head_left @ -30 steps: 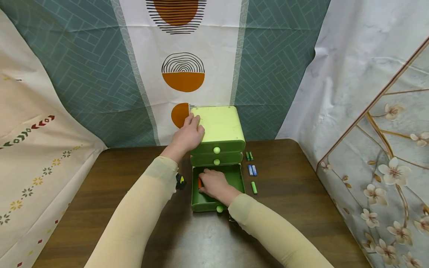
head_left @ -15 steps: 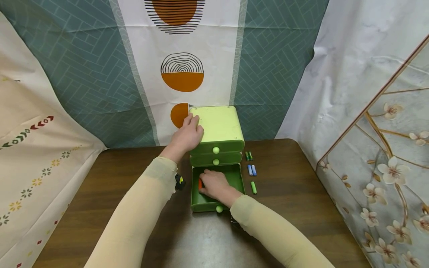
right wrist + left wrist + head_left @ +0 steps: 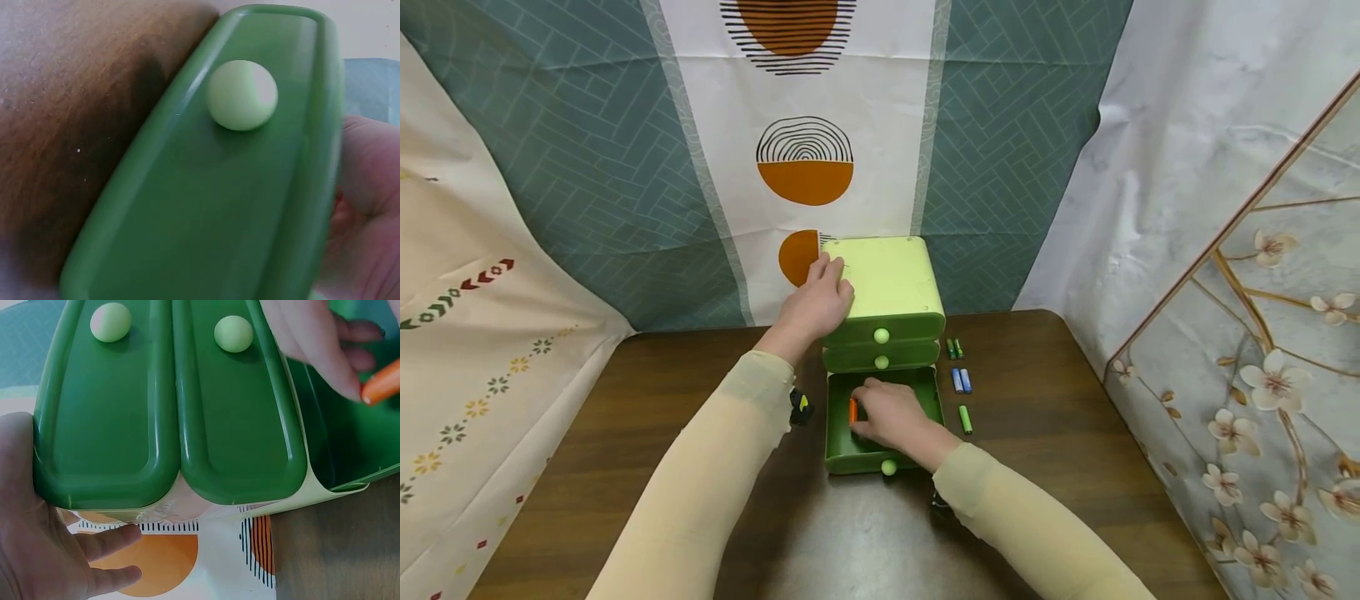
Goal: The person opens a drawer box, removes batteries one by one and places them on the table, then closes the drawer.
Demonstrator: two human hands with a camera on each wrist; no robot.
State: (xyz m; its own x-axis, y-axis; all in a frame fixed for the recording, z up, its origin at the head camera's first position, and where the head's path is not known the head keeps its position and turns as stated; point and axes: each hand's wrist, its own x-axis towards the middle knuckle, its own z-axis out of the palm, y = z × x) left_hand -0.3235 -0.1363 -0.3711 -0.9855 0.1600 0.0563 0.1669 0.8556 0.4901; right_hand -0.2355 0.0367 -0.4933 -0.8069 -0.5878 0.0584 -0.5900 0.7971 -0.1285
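A small green drawer cabinet [image 3: 891, 275] with a pale top stands at the back of the table. Its lowest drawer [image 3: 853, 464] is pulled out; the two above are closed. My left hand [image 3: 816, 306] rests on the cabinet's upper left edge, its fingers extended along the side in the left wrist view. Over the open drawer, my right hand [image 3: 897, 415] pinches a small orange cylinder [image 3: 382, 382] between thumb and fingers. In the right wrist view the drawer front [image 3: 187, 219] with its round knob [image 3: 242, 95] hides most of that hand.
Right of the cabinet lie two green batteries [image 3: 955, 348], two blue batteries [image 3: 962, 381] and one light green cylinder [image 3: 965, 419], likely a battery. Patterned cloth [image 3: 805, 83] hangs behind the wooden table [image 3: 1037, 400] and along both sides.
My right hand has shifted slightly to the right inside the drawer area, carrying the orange cylinder away from the drawer's left wall. The left hand keeps its place on the cabinet.
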